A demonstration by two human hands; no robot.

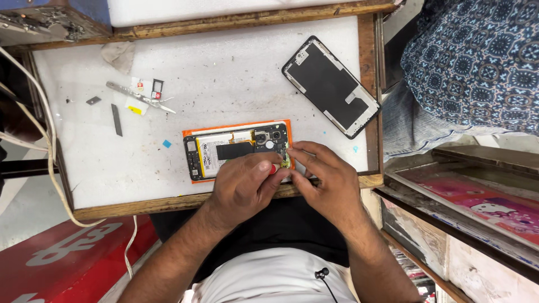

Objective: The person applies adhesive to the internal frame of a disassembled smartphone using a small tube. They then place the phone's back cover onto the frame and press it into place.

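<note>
An opened phone point(230, 151), back cover off with its battery and circuit board showing, lies on an orange pad point(236, 127) on the white work surface point(224, 67). My left hand point(244, 188) grips a small tool with a red handle tip point(273, 168) and holds it against the phone's right end. My right hand point(325, 182) rests beside it, its fingertips pinching at the same right end of the phone near a small green board part point(287, 161). What lies under the fingers is hidden.
A black phone screen frame point(331, 87) lies at the back right. Metal tweezers point(140, 96), a card tray point(158, 85), small flat metal strips point(116, 119) and a crumpled cloth point(119, 55) lie at the back left. White cables point(50, 157) hang left. A person in patterned cloth point(477, 62) sits right.
</note>
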